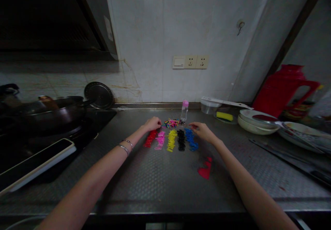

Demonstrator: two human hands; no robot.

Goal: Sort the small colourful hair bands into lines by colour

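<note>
Small coloured bands, which look like rubber bands, lie in rows by colour: red [150, 139], pink [160, 140], yellow [171, 140], black [181, 140] and blue [191, 139]. Behind them is a mixed pile of bands [171, 122]. My left hand [153, 123] is at the pile's left edge, above the red row, fingers curled into a pinch; whatever they hold is too small to make out. Beyond the blue row, to the pile's right, my right hand [202, 131] has thumb and forefinger slightly apart, with nothing visible between them.
A clear bottle with a pink cap [184, 110] stands behind the pile. A red heart-shaped patch [205, 169] marks the metal counter [144, 188]. Rightward are a yellow sponge [224, 116], bowls [254, 126], a knife [281, 156] and a red flask [280, 88]; leftward, a pan [64, 114].
</note>
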